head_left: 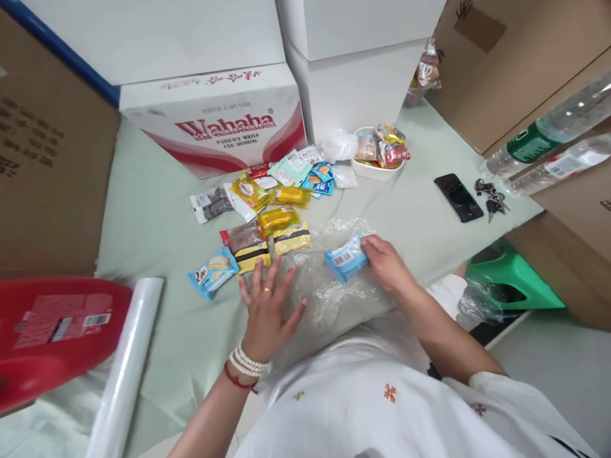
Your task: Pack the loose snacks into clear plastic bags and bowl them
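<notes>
My right hand (386,262) pinches the corner of a blue snack packet (346,258), its barcode side facing up, above a clear plastic bag (319,286) on the table. With fingers spread, my left hand (270,305) reaches over the bag's left side, fingertips by a yellow-and-black packet (254,257). A second blue packet (214,272) lies left of those fingertips. Beyond them are another yellow-and-black packet (292,238), a red-edged brown packet (244,235), several yellow-wrapped snacks (279,219), a grey-and-white packet (210,203) and small blue sachets (319,180).
A white bowl (377,170) of wrapped snacks stands at the back before white boxes. Right of it lie a phone (458,197), keys (496,205) and plastic bottles (534,147). A Wahaha carton (214,127) is behind; a red container (62,331) and plastic roll (126,369) are left.
</notes>
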Demonstrator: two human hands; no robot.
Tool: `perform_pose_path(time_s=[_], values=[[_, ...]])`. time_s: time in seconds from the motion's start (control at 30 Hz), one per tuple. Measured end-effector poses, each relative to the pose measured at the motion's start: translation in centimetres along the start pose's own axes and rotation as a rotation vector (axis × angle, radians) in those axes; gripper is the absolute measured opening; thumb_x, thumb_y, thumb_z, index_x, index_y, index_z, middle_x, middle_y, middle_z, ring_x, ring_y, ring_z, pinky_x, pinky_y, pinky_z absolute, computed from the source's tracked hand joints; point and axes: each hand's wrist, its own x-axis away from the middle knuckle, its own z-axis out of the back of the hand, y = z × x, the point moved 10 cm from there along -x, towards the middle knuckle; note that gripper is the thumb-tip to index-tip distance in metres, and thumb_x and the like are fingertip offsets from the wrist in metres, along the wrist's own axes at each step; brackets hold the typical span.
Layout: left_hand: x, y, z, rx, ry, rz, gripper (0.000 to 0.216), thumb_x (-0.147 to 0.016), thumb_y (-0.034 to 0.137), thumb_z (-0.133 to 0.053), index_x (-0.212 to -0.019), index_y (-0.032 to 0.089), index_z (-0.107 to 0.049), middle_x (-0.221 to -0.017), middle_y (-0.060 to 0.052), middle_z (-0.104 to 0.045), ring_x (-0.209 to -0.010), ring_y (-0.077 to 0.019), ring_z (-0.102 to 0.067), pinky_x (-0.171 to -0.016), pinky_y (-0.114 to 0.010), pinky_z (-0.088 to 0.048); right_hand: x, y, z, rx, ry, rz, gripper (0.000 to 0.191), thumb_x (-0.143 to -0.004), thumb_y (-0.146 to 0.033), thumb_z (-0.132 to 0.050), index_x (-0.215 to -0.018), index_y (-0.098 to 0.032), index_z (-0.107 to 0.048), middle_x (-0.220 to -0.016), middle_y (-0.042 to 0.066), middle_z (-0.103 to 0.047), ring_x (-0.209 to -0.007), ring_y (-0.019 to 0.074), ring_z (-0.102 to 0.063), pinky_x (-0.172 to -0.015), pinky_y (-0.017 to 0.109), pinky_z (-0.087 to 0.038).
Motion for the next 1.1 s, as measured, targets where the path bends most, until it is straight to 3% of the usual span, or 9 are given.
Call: perform_pose_path(time_s=[0.07,0.13,0.27,0.43,0.53,0.73,0.83,0.93,1.1], values=[[0.6,1.7,1.0,-0.016,0.084,-0.1,0.07,-0.092,0.029,-0.061,-0.159,0.033,-0.039,-0.163,-0.013,-0.046,-0.16,-0.0372,-0.021,-0.125,-0.069,-0.006,-0.3,-0.7,-2.9,0.215,-0.022,0.069,0.029,-0.097,-0.029,-0.044,-0.073,-0.022,-0.057,-0.084,0.007,-0.059,-0.089,0.023,-0.057,-0.084,0.037,-0.049],[1.4,3.6,0.0,0.027,0.015,-0.265,0.069,-0.092,0.024,-0.06,-0.158,0.033,-0.04,-0.156,-0.012,-0.055,-0.154,-0.0321,-0.037,-0.128,-0.063,-0.01,0.1,-1.0,-3.6,0.407,0.018,0.112,0.024,-0.098,-0.027,-0.046,-0.083,-0.021,-0.062,-0.096,0.012,-0.061,-0.097,0.0261,-0.057,-0.086,0.04,-0.049],[2.9,4.1,-3.4,0.133,-0.221,-0.394,0.062,-0.094,0.039,-0.063,-0.152,0.025,-0.047,-0.151,-0.017,-0.058,-0.143,-0.0318,-0.052,-0.128,-0.062,-0.011,2.6,-2.1,-0.2,0.56,0.107,0.225,0.023,-0.102,-0.033,-0.049,-0.111,-0.02,-0.065,-0.113,0.015,-0.062,-0.105,0.0304,-0.058,-0.083,0.042,-0.051],[3.4,3.0,-4.4,0.211,-0.304,-0.377,0.059,-0.086,0.051,-0.072,-0.137,0.025,-0.061,-0.162,-0.021,-0.044,-0.149,-0.0373,-0.045,-0.126,-0.069,-0.011,7.9,-1.9,0.0,0.542,-0.386,0.516,0.026,-0.099,-0.041,-0.062,-0.118,-0.024,-0.066,-0.115,0.012,-0.066,-0.106,0.029,-0.059,-0.09,0.045,-0.053],[3.2,2.6,-4.4,0.253,-0.335,-0.367,0.024,-0.092,0.034,-0.065,-0.115,0.029,-0.072,-0.156,-0.013,-0.054,-0.149,-0.0336,-0.045,-0.126,-0.066,-0.012,9.8,-0.3,0.0,0.575,-0.494,0.557,0.022,-0.099,-0.035,-0.064,-0.118,-0.025,-0.069,-0.127,0.013,-0.065,-0.12,0.0314,-0.055,-0.1,0.05,-0.051],[0.6,-1.0,-2.9,0.508,-0.253,-0.046,0.024,-0.1,0.031,-0.049,-0.104,0.026,-0.071,-0.116,-0.007,-0.078,-0.117,-0.0236,-0.07,-0.118,-0.049,-0.038,8.2,-1.2,1.1,0.36,-0.559,0.475,0.021,-0.105,-0.031,-0.05,-0.098,-0.025,-0.069,-0.098,0.008,-0.071,-0.095,0.0231,-0.062,-0.089,0.04,-0.051],[-0.9,-3.1,-2.6,0.567,-0.185,0.197,0.032,-0.1,0.043,-0.047,-0.089,0.023,-0.07,-0.092,-0.006,-0.077,-0.088,-0.0214,-0.07,-0.089,-0.036,-0.052,4.4,-2.8,2.2,0.302,-0.465,0.388,0.023,-0.104,-0.037,-0.05,-0.097,-0.025,-0.067,-0.09,0.004,-0.07,-0.083,0.0196,-0.063,-0.079,0.032,-0.048],[-2.0,-5.3,-2.6,0.508,-0.07,0.432,0.039,-0.095,0.051,-0.05,-0.072,0.023,-0.06,-0.066,-0.001,-0.062,-0.064,-0.0183,-0.057,-0.066,-0.031,-0.044,-0.2,-2.8,2.0,0.407,-0.357,0.294,0.024,-0.103,-0.038,-0.05,-0.093,-0.024,-0.066,-0.078,0.001,-0.067,-0.069,0.0167,-0.058,-0.068,0.028,-0.041],[-2.3,-7.5,-0.4,0.263,0.298,0.53,0.023,-0.078,0.039,-0.066,-0.091,0.021,-0.061,-0.087,-0.004,-0.063,-0.082,-0.022,-0.058,-0.081,-0.037,-0.049,-4.9,-0.2,-0.9,0.864,-0.349,0.166,0.016,-0.097,-0.029,-0.056,-0.09,-0.021,-0.067,-0.076,0.005,-0.068,-0.069,0.018,-0.055,-0.06,0.028,-0.025]])
